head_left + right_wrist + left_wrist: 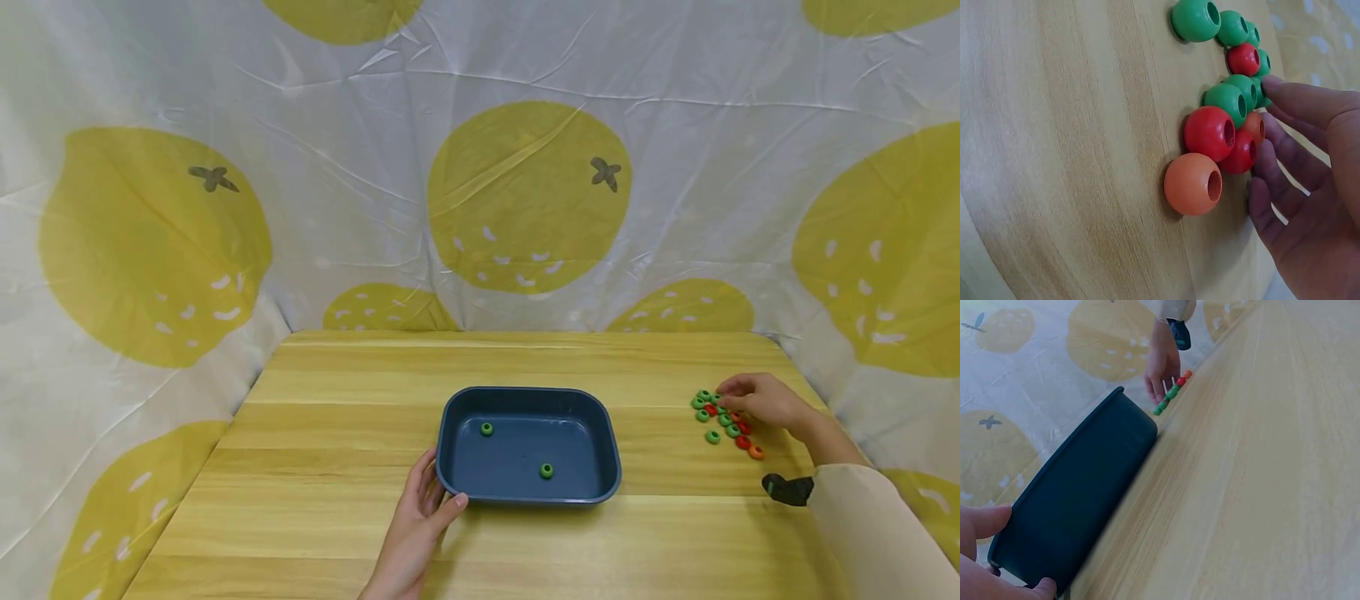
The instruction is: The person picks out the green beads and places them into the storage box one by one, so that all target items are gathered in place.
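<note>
My left hand [418, 521] grips the near left corner of a dark blue plastic tray [528, 500], thumb on the rim and fingers against the outer side. Inside the tray lie two green beads, one at the back left [487, 429] and one nearer the front [547, 471]. At the right of the table my right hand [765, 402] reaches over a cluster of round, holed beads. Its thumb and index finger close about a green bead [1260, 94] at the far edge of the cluster, partly hidden by the fingertips. The other fingers curl beside a red bead [1239, 155].
Around the right hand lie several green beads, some red beads [742, 442] and an orange bead [757, 452] at the near end. A black strap [787, 489] circles the right wrist. Behind the wooden table [337, 467] hangs a lemon-print cloth [360, 183].
</note>
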{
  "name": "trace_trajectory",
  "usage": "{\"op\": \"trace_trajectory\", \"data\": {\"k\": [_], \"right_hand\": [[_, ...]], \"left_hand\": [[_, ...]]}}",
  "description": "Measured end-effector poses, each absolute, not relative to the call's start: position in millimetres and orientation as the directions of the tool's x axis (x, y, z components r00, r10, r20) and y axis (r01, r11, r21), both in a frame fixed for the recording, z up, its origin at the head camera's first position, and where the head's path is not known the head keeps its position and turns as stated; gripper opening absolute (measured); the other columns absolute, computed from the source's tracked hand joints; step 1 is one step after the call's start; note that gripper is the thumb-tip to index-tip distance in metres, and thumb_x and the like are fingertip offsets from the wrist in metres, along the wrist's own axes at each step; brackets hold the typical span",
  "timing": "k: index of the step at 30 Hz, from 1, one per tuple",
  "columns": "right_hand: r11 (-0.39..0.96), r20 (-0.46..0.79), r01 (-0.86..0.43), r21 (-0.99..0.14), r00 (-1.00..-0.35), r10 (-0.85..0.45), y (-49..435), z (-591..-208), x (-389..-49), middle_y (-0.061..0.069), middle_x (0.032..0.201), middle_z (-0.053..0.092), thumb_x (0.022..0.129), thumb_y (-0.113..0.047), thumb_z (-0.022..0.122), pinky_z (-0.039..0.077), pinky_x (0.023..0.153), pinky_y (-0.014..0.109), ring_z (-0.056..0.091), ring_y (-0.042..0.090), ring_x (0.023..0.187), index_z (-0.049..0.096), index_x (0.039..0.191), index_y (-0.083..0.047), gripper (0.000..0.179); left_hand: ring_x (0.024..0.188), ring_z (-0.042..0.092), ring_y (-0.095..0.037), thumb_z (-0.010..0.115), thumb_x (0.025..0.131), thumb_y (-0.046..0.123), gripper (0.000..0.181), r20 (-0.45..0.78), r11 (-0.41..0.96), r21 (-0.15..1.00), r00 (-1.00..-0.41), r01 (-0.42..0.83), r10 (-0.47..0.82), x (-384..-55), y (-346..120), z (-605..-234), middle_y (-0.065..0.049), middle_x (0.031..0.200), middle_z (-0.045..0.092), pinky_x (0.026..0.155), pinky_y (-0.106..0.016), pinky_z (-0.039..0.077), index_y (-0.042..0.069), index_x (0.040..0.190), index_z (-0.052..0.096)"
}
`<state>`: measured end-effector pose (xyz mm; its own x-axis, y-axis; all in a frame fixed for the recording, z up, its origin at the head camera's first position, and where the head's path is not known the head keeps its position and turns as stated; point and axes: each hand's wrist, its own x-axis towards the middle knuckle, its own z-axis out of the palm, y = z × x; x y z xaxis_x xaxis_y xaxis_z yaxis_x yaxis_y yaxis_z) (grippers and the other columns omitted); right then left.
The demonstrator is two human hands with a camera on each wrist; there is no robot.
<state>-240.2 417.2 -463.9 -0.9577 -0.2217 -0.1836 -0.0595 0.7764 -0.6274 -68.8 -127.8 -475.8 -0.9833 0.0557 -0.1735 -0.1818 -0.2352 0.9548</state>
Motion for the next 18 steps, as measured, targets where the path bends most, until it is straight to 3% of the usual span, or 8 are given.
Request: {"op": "trace_trajectory", "data": {"k": [5, 11, 18], "right_hand": [[0.796, -0.195, -0.051, -0.603, -0.958, -0.209, 416.2, -465.1, -242.2, 0.014, 0.110, 0.070, 0.102, -0.026, 0.068, 0.052, 0.082, 0.041, 0.062, 0.024, 0.094, 0.065, 0.125, 0.011, 0.043], [0.793, -0.182, -0.071, -0.606, -0.957, -0.224, 413.6, -467.3, -245.6, 0.007, 0.102, 0.069, 0.103, -0.023, 0.067, 0.049, 0.080, 0.040, 0.058, 0.023, 0.089, 0.070, 0.114, 0.004, 0.030], [0.797, -0.183, -0.081, -0.598, -0.955, -0.235, 409.9, -467.1, -246.1, 0.010, 0.108, 0.069, 0.103, -0.025, 0.067, 0.052, 0.081, 0.041, 0.062, 0.022, 0.092, 0.066, 0.123, 0.008, 0.039]], "left_hand": [[0.152, 0.016, -0.046, 0.071, 0.097, 0.002, 0.087, -0.171, -0.230, 0.956, -0.983, -0.180, 0.059, -69.4, -127.5, -476.0, -0.023, 0.168, 0.017, 0.116, -0.056, 0.033, 0.012, 0.165, 0.017], [0.152, 0.016, -0.045, 0.072, 0.097, 0.003, 0.088, -0.172, -0.229, 0.956, -0.983, -0.181, 0.059, -69.4, -127.8, -476.4, -0.022, 0.168, 0.017, 0.116, -0.057, 0.033, 0.012, 0.165, 0.017], [0.153, 0.017, -0.044, 0.072, 0.097, 0.003, 0.087, -0.173, -0.233, 0.955, -0.983, -0.183, 0.061, -68.7, -128.5, -476.4, -0.021, 0.168, 0.018, 0.117, -0.056, 0.032, 0.012, 0.165, 0.018]]}}
